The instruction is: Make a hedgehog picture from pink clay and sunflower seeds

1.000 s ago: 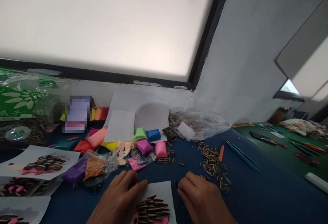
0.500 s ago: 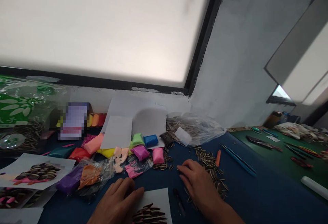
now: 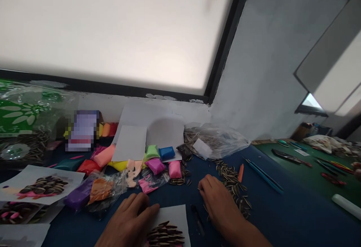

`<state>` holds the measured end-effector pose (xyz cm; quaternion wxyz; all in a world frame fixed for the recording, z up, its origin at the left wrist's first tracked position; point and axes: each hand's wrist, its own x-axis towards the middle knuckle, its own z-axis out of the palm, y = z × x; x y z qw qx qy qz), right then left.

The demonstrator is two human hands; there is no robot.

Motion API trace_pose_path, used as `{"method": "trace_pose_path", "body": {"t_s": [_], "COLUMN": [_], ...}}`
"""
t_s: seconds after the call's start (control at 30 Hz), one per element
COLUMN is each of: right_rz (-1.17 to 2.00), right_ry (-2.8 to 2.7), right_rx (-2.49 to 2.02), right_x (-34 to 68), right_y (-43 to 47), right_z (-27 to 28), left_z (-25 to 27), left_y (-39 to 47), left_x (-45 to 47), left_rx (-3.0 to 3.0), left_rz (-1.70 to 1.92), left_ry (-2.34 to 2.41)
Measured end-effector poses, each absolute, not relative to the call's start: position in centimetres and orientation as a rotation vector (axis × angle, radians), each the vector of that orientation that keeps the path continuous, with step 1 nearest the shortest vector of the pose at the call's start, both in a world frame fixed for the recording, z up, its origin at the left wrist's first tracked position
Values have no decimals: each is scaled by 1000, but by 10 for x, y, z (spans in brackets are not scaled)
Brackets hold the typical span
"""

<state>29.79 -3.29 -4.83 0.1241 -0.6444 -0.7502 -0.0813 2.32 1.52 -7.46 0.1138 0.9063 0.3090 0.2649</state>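
Note:
A white sheet [image 3: 180,215] lies in front of me on the dark blue mat, with sunflower seeds [image 3: 166,235] set in layered rows over some pink on it. My left hand [image 3: 131,217] rests at the sheet's left edge, open, its fingers bent and the thumb apart on the paper. To the right, my right hand [image 3: 218,202] hovers low over the mat with its fingertips pinched together; a tiny pale spot shows at them, too small to make out. Beside this hand spreads a pile of loose sunflower seeds [image 3: 232,179]. A black pen [image 3: 197,218] lies between sheet and right hand.
Packets of coloured clay [image 3: 155,166] crowd the mat ahead. Seed-covered pictures [image 3: 36,186] lie left, below a large seed bag [image 3: 25,126]. A clear bag [image 3: 217,141] stands by the wall. Blue tweezers [image 3: 263,175] and an orange stick [image 3: 240,173] lie right.
My right hand has drawn slightly right, and its thumb and fingers have come closer together. My left hand stays at the sheet. The view has shifted a little.

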Motion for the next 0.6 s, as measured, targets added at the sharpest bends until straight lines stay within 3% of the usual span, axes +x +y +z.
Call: {"method": "trace_pose_path", "body": {"t_s": [0.1, 0.23, 0.33, 0.47, 0.6], "right_rz": [-163, 340, 596, 350, 193], "right_ry": [-2174, -2088, -2157, -2275, -2363], "right_rx": [-1856, -1759, -1575, -1530, -1507], "right_x": [292, 273, 259, 246, 245], "right_y": [-44, -63, -71, -75, -81], "right_z": [-31, -7, -18, -50, -49], "left_z": [-75, -74, -75, -77, -80], "left_y": [15, 15, 15, 17, 19], "left_x": [22, 22, 23, 22, 21], "left_rx": [2641, 2605, 2595, 2606, 2592], "left_rz": [745, 745, 743, 712, 711], "left_ry": [897, 893, 889, 876, 842]}}
